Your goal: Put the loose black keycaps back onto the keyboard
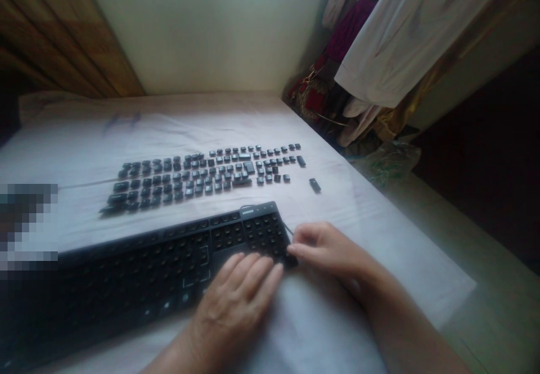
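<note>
A black keyboard (135,270) with its keycaps off, bare key posts showing, lies slanted across the white cloth. My left hand (238,292) rests flat on its lower right part, fingers stretched out and side by side. At the keyboard's right edge, my right hand (323,247) is closed, thumb and fingers pinched near the lower right corner. Between those fingers, whatever they may hold is hidden. A thin dark line (288,229) runs from beside the keyboard to this hand; whether it is gripped I cannot tell. Beyond the keyboard, many loose black keycaps (202,174) lie in rows.
The white cloth (363,216) covers the surface up to a pale wall (211,31). One keycap (314,185) lies apart at the right. Clothes (388,42) hang at the right, above a bag (312,98) and a clear plastic bag (388,163). A curtain (63,31) hangs left.
</note>
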A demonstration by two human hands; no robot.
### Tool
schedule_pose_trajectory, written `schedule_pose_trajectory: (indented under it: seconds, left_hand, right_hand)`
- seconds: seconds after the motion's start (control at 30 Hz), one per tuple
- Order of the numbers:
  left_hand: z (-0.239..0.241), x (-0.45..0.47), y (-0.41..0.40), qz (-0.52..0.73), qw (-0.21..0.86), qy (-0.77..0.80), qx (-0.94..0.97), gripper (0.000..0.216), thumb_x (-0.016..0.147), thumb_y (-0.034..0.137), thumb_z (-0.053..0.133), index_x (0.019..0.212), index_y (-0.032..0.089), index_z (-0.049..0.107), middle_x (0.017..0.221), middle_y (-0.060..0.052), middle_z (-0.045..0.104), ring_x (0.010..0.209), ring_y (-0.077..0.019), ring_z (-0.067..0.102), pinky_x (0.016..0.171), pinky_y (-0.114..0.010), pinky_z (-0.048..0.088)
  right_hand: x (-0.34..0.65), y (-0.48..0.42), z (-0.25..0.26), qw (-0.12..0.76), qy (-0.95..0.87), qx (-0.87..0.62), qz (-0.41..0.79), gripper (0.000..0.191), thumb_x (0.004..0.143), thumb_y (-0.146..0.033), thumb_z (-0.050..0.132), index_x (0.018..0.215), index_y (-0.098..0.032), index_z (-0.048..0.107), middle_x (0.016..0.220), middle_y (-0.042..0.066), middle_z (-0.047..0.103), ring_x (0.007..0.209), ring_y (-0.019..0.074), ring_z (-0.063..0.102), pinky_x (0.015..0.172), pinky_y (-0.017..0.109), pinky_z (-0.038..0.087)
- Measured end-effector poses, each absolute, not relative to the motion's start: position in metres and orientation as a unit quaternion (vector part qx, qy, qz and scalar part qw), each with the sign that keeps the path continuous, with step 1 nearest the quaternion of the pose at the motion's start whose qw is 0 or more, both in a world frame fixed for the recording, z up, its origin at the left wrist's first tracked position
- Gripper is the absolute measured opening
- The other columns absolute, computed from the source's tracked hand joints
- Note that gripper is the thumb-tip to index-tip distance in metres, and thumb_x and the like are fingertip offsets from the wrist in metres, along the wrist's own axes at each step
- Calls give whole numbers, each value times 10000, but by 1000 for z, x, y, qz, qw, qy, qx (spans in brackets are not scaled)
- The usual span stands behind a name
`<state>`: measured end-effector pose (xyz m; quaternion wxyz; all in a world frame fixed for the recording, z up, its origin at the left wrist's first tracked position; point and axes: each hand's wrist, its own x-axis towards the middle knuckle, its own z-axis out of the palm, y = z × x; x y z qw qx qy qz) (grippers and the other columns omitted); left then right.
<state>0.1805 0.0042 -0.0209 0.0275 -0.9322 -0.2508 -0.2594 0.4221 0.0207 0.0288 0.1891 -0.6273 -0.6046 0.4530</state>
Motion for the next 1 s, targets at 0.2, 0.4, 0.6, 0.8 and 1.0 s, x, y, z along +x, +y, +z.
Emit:
schedule_pose_trajectory:
  seconds: [0.2,0.4,0.6,0.8,1.0]
  left_hand:
    - [-20,182,4,-255,11,-259,-932,344,1001,202,432,1285,211,627,1193,-64,651,1178,-194,542,1127,-377,340]
    - [-20,182,5,-266,18,-259,-928,331,1025,241,413,1275,223,630,1182,-49,656,1178,-183,538,1140,-357,308]
    - [-24,182,7,-283,41,-254,-924,327,1028,257,401,1240,240,648,1169,-42,660,1146,-178,550,1125,-343,314]
    - [-32,185,11,-311,59,-245,-916,311,1016,263,411,1182,244,673,1151,-29,664,1119,-177,551,1129,-341,293]
    - [-38,186,14,-354,90,-234,-901,295,993,208,431,1144,246,682,1105,-20,670,1083,-165,561,1119,-325,303]
  right_hand:
    - [423,21,27,191,-602,-622,464,222,761,-359,624,653,-166,597,598,-9,587,600,133,512,567,232,399]
    - [426,23,30,241,-591,-639,429,267,770,-404,601,631,-176,585,595,-17,558,594,131,492,575,240,396]
    - [439,28,22,326,-553,-697,320,325,782,-467,609,614,-193,559,603,-10,562,600,149,522,590,260,428]
    - [455,39,2,358,-498,-765,197,288,799,-450,559,910,-197,640,730,20,655,679,194,620,685,306,498]
    - [463,51,2,304,-483,-804,168,463,790,-343,584,1225,-188,554,843,15,693,665,182,663,661,290,507]
